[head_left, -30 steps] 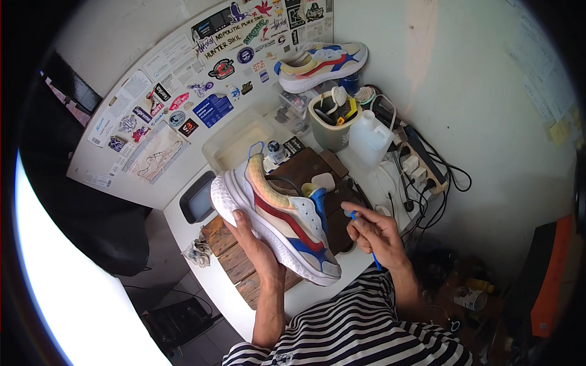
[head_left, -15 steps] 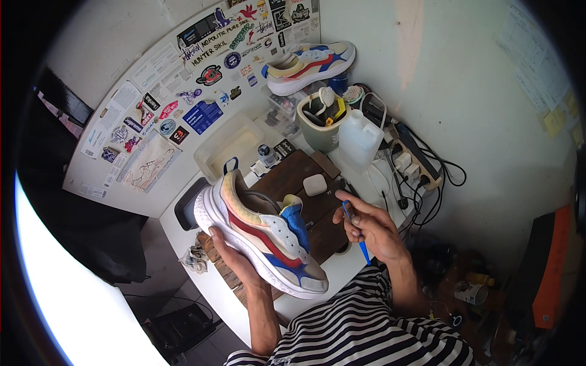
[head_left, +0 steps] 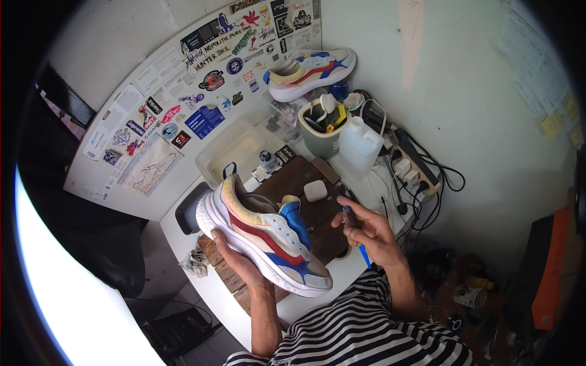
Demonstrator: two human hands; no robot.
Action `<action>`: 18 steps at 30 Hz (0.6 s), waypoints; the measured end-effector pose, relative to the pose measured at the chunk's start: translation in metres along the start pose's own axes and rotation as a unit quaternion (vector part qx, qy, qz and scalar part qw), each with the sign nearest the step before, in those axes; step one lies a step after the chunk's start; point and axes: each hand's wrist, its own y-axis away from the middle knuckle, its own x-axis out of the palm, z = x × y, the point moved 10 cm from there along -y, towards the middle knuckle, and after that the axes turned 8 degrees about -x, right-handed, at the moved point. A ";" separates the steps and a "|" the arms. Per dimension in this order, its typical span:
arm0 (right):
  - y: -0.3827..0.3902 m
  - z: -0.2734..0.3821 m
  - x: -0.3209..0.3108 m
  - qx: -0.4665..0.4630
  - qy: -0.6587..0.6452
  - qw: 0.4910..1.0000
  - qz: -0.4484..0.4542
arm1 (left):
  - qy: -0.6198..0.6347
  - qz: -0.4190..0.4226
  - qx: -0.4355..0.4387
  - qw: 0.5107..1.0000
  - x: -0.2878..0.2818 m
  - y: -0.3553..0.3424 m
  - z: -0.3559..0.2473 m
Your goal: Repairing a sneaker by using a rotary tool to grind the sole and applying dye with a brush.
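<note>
A white-soled sneaker [head_left: 278, 244] with red, blue and cream panels rests in my left hand [head_left: 244, 268]. The thumb lies along the sole's side and the shoe is tilted, toe toward me; no laces show in it. To its right, my right hand [head_left: 372, 235] grips a slim blue pen-like tool [head_left: 365, 256] between thumb and fingers, its tapered end pointing down. The fingers partly cover the upper end, so its exact kind cannot be made out. The tool is apart from the shoe. A matching sneaker [head_left: 311, 73] stands at the back of the table.
Dark wooden boards [head_left: 293, 174] lie on the white table, with a small white case [head_left: 315, 191] on them. Behind are a clear tray [head_left: 213, 155], a small bottle [head_left: 267, 160], a tool bucket [head_left: 322, 143] and a white jug [head_left: 361, 146]. A power strip [head_left: 418, 161] with cables sits at right.
The sneaker and my left hand have shifted slightly right. My right fingers have moved a little on the blue tool and cover more of its upper part.
</note>
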 end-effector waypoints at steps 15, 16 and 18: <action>0.002 -0.024 -0.016 0.075 -0.116 0.987 -0.080 | 0.004 0.001 -0.006 1.000 0.004 0.004 0.000; 0.001 -0.021 -0.011 0.077 -0.117 0.987 -0.079 | 0.004 0.000 -0.012 1.000 0.003 0.003 0.001; 0.000 -0.021 -0.007 0.078 -0.119 0.987 -0.077 | 0.003 -0.001 -0.007 1.000 0.001 0.001 0.000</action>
